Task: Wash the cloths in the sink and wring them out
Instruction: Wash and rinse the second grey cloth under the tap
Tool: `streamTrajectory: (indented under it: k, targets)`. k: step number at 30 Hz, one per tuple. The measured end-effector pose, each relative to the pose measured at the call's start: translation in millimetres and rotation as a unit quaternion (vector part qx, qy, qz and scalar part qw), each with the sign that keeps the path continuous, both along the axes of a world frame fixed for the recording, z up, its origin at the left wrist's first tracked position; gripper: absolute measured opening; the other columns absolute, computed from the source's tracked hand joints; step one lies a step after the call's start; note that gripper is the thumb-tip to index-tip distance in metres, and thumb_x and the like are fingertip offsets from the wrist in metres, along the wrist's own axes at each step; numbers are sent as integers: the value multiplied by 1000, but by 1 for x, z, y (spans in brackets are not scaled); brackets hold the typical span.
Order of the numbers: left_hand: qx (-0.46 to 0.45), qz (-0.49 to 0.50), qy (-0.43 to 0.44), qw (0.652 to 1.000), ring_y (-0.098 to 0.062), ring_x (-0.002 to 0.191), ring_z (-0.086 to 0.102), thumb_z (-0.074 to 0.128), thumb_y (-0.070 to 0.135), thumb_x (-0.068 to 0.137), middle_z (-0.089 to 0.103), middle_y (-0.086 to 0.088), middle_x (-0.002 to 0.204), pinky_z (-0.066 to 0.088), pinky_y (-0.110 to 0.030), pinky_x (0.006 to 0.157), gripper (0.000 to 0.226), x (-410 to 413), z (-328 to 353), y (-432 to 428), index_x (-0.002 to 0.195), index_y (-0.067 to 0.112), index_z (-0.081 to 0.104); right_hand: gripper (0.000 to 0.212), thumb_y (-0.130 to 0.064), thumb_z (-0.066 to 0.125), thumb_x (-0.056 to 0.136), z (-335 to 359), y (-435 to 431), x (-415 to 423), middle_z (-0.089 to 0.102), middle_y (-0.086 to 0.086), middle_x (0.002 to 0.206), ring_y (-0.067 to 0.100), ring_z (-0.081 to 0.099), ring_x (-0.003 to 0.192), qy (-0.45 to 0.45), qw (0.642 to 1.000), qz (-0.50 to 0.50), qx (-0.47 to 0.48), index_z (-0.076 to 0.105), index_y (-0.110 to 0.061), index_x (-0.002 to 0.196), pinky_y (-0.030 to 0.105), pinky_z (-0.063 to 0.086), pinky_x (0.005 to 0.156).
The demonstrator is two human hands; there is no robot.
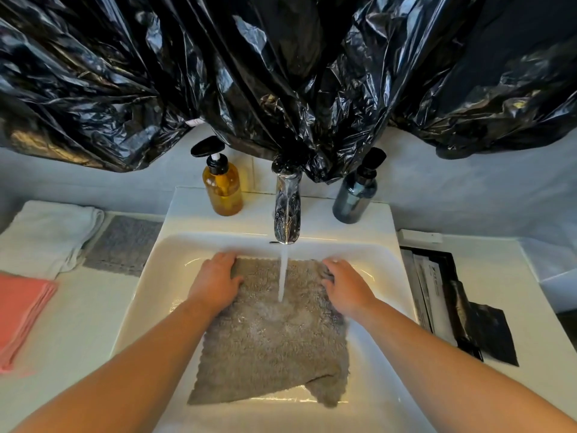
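Observation:
A wet grey cloth (271, 339) lies spread in the white sink (175, 254), its near right corner folded over. Water runs from the chrome tap (287, 210) onto the cloth's far middle. My left hand (215, 282) grips the cloth's far left corner, fingers curled over the edge and thumb on top. My right hand (346, 285) grips the far right corner, where the fabric bunches under my fingers. Both forearms reach in from the bottom of the view.
An amber soap pump bottle (222, 185) and a dark pump bottle (356, 195) flank the tap. On the left counter lie a folded white towel (46, 235), a grey cloth (125, 245) and pink cloths (22, 314). Dark packets (452, 304) lie right. Black plastic sheeting (281, 73) hangs above.

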State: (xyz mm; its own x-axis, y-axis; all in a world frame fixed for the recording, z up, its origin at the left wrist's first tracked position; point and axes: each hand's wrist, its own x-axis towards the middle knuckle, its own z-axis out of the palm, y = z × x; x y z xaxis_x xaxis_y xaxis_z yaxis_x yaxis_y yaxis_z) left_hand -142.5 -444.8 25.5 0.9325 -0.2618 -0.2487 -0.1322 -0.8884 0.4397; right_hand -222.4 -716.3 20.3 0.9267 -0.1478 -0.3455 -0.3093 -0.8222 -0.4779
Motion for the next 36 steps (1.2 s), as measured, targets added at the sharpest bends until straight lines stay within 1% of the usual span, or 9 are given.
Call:
streamTrajectory:
  k: [2, 5, 11, 17, 20, 22, 28, 32, 36]
  targets:
    - [34, -5, 17, 999, -27, 105, 59, 65, 20, 93, 65, -5, 114, 50, -37, 90, 24, 5, 1, -2, 117, 18, 65, 6, -24, 57, 101, 3, 4, 3, 63, 0, 98, 20, 62, 89, 15, 1000, 6, -24, 62, -20, 101, 35, 52, 78]
    - [44, -18, 3, 999, -21, 88, 60, 59, 21, 96, 67, 1, 95, 48, -30, 76, 12, 8, 12, -4, 96, 21, 72, 32, -10, 55, 98, 12, 5, 4, 58, 1, 81, 23, 61, 77, -5, 1000, 2, -29, 55, -20, 67, 38, 54, 74]
    - [-23, -122, -101, 987, -12, 80, 52, 70, 20, 92, 57, 10, 82, 38, -22, 72, 9, -36, 35, 24, 90, 21, 78, 17, -16, 54, 102, 44, -1, -40, 51, -10, 96, 9, 52, 90, -86, 995, 51, 5, 59, -18, 85, 19, 45, 80]
    - [51, -141, 31, 988, -13, 92, 60, 59, 44, 95, 66, 10, 99, 51, -29, 85, 23, -80, 28, 42, 99, 25, 72, 8, -27, 58, 99, 36, -2, -91, 58, -11, 99, 9, 57, 93, 31, 995, 95, 17, 64, -24, 95, 17, 44, 76]
    - [39, -108, 22, 993, -16, 120, 56, 63, 38, 95, 55, 12, 132, 44, -31, 107, 43, -74, 25, 38, 136, 29, 55, 42, -33, 58, 100, 28, 4, -83, 51, -5, 137, 18, 50, 129, 10, 1000, 20, 11, 52, -21, 139, 29, 43, 107]
    - [88, -132, 56, 986, -16, 116, 55, 69, 43, 89, 54, 8, 129, 45, -31, 101, 52, -76, 21, 35, 136, 30, 51, 67, -39, 61, 97, 22, 12, -81, 41, 0, 148, 23, 41, 138, 70, 997, 40, -22, 32, -20, 154, 37, 38, 115]
    - [139, -149, 40, 978, -13, 93, 52, 62, 39, 93, 55, 8, 95, 45, -26, 80, 17, -86, 21, 33, 101, 25, 69, 12, -35, 59, 98, 19, 18, -87, 52, -6, 98, 14, 52, 92, 50, 994, 70, -60, 60, -23, 98, 27, 48, 82]
    - [4, -64, -54, 996, -11, 79, 53, 68, 24, 90, 57, 9, 83, 51, -26, 73, 9, -70, 42, 32, 81, 25, 70, 14, -22, 63, 97, 39, 10, -74, 56, -3, 86, 13, 54, 80, -70, 997, -12, 37, 57, -18, 85, 27, 46, 68]
    - [69, -135, -146, 978, -15, 75, 49, 78, 18, 80, 58, 6, 78, 42, -26, 61, 7, -66, 47, 31, 78, 24, 73, 13, -20, 59, 98, 43, 7, -72, 53, -6, 88, 15, 50, 86, -87, 994, 67, -17, 62, -17, 85, 24, 46, 67]
